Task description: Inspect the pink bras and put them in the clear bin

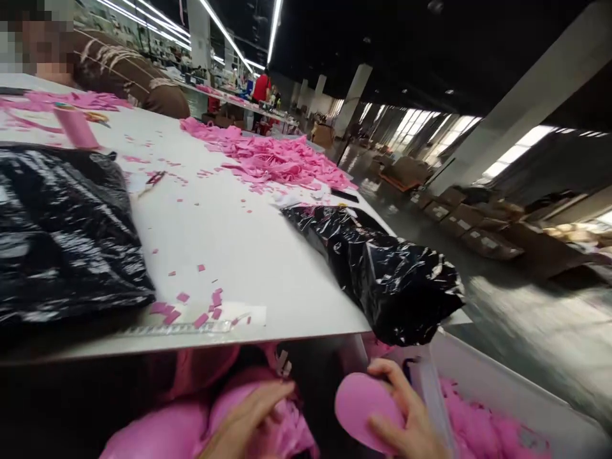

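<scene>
In the head view my right hand point(406, 414) grips a flat, rounded pink bra pad point(366, 408), fingers behind its upper edge and thumb across its face. My left hand point(246, 417) is closed on a pink bra point(165, 430) at the bottom of the view, below the table edge. The bra's moulded cups bulge to the left, and gathered pink fabric shows right of the hand. Small pale tags point(283, 363) hang just above my left hand. The two hands are apart, and my left fingertips are partly hidden.
A white table point(229, 255) bears pink scraps, black plastic bags point(62, 236) point(392, 274), a pink thread cone point(76, 126) and a heap of pink garments point(277, 156). A white bin point(516, 376) holding pink pieces stands at lower right. A person point(129, 73) leans at far left.
</scene>
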`<state>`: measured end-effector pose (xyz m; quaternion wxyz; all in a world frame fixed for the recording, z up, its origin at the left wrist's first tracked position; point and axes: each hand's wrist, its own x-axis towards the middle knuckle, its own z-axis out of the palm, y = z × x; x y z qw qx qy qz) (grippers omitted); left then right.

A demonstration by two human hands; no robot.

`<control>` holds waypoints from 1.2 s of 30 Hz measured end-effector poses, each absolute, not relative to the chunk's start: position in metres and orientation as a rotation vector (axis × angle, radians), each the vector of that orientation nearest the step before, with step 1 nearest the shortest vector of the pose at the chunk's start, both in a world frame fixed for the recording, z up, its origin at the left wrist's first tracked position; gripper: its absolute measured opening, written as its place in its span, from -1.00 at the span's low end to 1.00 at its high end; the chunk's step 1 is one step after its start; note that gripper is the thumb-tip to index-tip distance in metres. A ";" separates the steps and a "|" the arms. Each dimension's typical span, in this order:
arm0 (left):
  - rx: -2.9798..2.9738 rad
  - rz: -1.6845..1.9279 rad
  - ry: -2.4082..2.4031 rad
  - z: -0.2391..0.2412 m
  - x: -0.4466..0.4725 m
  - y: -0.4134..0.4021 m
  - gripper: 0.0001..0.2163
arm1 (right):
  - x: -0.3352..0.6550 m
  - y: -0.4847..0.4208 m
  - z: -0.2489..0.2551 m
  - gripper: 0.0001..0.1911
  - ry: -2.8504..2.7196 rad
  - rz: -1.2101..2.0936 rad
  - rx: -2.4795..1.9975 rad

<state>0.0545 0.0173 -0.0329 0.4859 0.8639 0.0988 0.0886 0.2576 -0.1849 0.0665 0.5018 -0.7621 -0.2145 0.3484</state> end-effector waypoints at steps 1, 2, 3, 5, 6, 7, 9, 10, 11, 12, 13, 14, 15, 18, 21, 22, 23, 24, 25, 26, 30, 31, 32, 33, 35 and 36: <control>2.054 0.218 0.202 -0.018 0.058 0.013 -0.24 | 0.244 -0.173 0.060 -0.36 -0.587 0.938 -1.807; 2.021 0.222 0.202 -0.005 0.060 0.011 -0.26 | 0.234 -0.159 0.054 -0.43 -0.659 1.025 -1.762; 2.019 0.214 0.185 0.005 0.061 0.010 -0.31 | 0.225 -0.146 0.050 -0.50 -0.736 1.101 -1.708; 2.060 0.246 0.181 0.015 0.055 0.011 -0.51 | 0.215 -0.122 0.045 -0.60 -0.856 1.220 -1.581; 2.079 0.274 0.215 0.017 0.050 0.012 -0.61 | 0.213 -0.112 0.042 -0.62 -0.896 1.262 -1.514; 2.091 0.310 0.268 0.016 0.043 0.014 -0.69 | 0.212 -0.105 0.040 -0.63 -0.920 1.305 -1.440; 2.097 0.389 0.385 0.012 0.029 0.016 -0.75 | 0.212 -0.098 0.035 -0.61 -0.907 1.412 -1.292; 2.102 0.420 0.415 0.010 0.024 0.017 -0.75 | 0.213 -0.098 0.032 -0.58 -0.888 1.471 -1.228; 2.113 0.437 0.417 0.008 0.020 0.018 -0.74 | 0.213 -0.098 0.030 -0.55 -0.873 1.522 -1.177; 2.129 0.441 0.389 0.007 0.018 0.019 -0.74 | 0.213 -0.100 0.028 -0.51 -0.859 1.560 -1.150; 2.147 0.445 0.346 0.007 0.018 0.020 -0.74 | 0.212 -0.101 0.028 -0.47 -0.848 1.584 -1.148; 2.165 0.448 0.295 0.008 0.018 0.021 -0.74 | 0.211 -0.102 0.028 -0.44 -0.851 1.591 -1.166; 2.181 0.460 0.242 0.009 0.020 0.023 -0.75 | 0.210 -0.102 0.028 -0.44 -0.859 1.595 -1.198; 2.223 0.566 0.130 0.011 0.023 0.027 -0.78 | 0.206 -0.099 0.031 -0.52 -0.889 1.635 -1.287; 2.266 0.762 0.096 0.009 0.025 0.029 -0.78 | 0.205 -0.095 0.028 -0.62 -1.043 1.432 -1.362; 2.268 0.830 0.099 0.008 0.025 0.029 -0.78 | 0.205 -0.094 0.026 -0.63 -1.110 1.313 -1.388; 2.261 0.891 0.113 0.007 0.025 0.028 -0.76 | 0.206 -0.094 0.023 -0.63 -1.170 1.199 -1.410; 2.248 0.940 0.134 0.006 0.025 0.027 -0.75 | 0.206 -0.094 0.020 -0.63 -1.214 1.108 -1.427; 2.231 0.970 0.163 0.005 0.026 0.026 -0.74 | 0.207 -0.095 0.018 -0.62 -1.243 1.046 -1.439; 2.213 0.987 0.198 0.005 0.026 0.025 -0.74 | 0.207 -0.096 0.016 -0.62 -1.264 1.001 -1.449; 2.162 0.992 0.266 0.005 0.027 0.018 -0.73 | 0.205 -0.098 0.012 -0.63 -1.299 0.908 -1.426; 2.153 0.975 0.274 0.005 0.028 0.017 -0.72 | 0.204 -0.098 0.011 -0.67 -1.290 0.900 -1.397; 2.143 0.955 0.280 0.005 0.028 0.016 -0.72 | 0.202 -0.097 0.011 -0.72 -1.272 0.890 -1.369; 2.130 0.932 0.286 0.005 0.029 0.016 -0.71 | 0.201 -0.096 0.011 -0.79 -1.250 0.873 -1.352; 2.100 0.889 0.279 0.005 0.030 0.015 -0.71 | 0.199 -0.094 0.010 -0.83 -1.200 0.797 -1.364; 2.087 0.871 0.260 0.005 0.030 0.016 -0.72 | 0.197 -0.092 0.010 -0.82 -1.188 0.752 -1.384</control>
